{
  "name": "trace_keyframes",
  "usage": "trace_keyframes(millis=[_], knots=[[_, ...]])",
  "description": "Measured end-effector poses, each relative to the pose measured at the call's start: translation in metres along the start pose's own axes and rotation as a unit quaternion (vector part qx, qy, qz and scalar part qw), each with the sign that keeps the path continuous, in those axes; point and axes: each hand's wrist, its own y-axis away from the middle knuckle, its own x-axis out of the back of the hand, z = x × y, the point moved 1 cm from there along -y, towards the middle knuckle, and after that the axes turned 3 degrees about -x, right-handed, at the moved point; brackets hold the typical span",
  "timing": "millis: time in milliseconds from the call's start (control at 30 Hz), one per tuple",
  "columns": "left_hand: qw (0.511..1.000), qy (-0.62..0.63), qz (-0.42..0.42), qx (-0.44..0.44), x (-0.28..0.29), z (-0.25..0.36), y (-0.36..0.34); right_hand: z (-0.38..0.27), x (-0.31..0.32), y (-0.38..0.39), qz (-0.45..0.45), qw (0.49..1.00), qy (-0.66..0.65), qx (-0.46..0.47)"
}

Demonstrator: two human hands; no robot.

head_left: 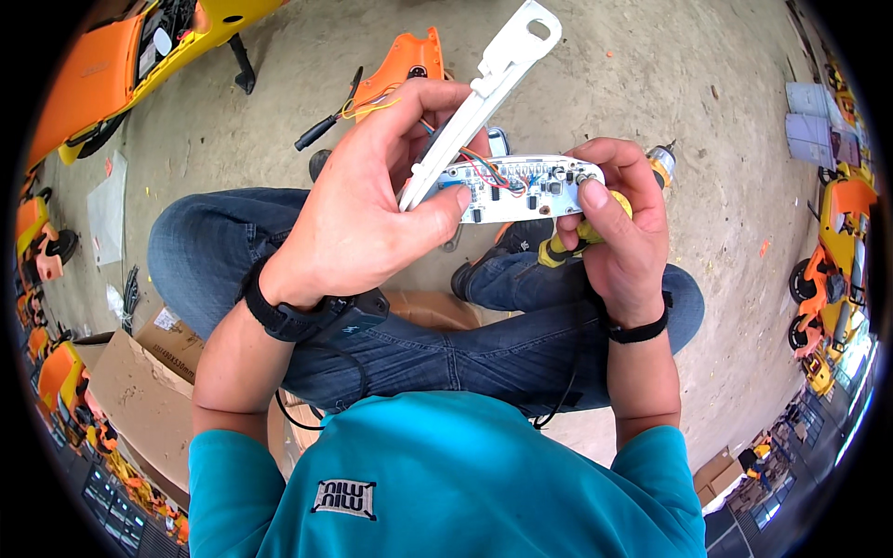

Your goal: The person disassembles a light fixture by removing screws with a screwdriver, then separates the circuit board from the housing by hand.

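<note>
A circuit board [512, 192] was held up over bent legs [400, 358].
The left hand [358, 209] pressed its thumb on the board's left end, its fingers curled behind the white frame [484, 98], which partly hid them and slanted up past them; the right hand [628, 214] clamped the board's right end between thumb and fingers. Coloured wires [482, 167] crossed between both sets of fingers. A yellow handle [556, 252] showed below the right fingers, a drill [663, 163] to their right; an orange panel [402, 63] and black plug [314, 134] showed beyond the left fingers.
</note>
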Motion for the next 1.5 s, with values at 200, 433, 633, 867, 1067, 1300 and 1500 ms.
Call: trace_keyframes(millis=[200,433,633,867,1067,1300,1500], knots=[[1.0,-0.018,-0.006,-0.007,0.0004,0.0009,-0.0001,-0.0005,-0.0007,0.0,0.001,1.0,0.002,-0.001],[0.998,-0.05,-0.024,-0.012,0.0031,-0.0007,0.0005,-0.0001,0.0005,0.0002,0.002,1.0,0.007,-0.004],[0.997,-0.062,-0.035,-0.028,0.003,-0.0013,0.0004,0.0008,0.0015,0.0001,0.0,1.0,0.009,-0.005],[0.996,-0.075,-0.041,-0.02,0.0034,0.0003,0.0005,0.0011,0.0016,0.0003,-0.002,1.0,0.004,-0.005],[0.995,-0.086,-0.037,-0.021,0.0044,0.0009,0.0012,0.0019,0.0026,-0.0003,-0.01,1.0,0.003,-0.01],[1.0,-0.022,0.001,0.0,0.0001,0.0009,0.0025,0.0006,0.0032,-0.0001,-0.019,0.999,-0.014,-0.031],[1.0,-0.009,0.001,0.026,0.0008,0.0028,0.001,0.0,0.0048,-0.001,-0.029,0.999,-0.022,-0.033]])
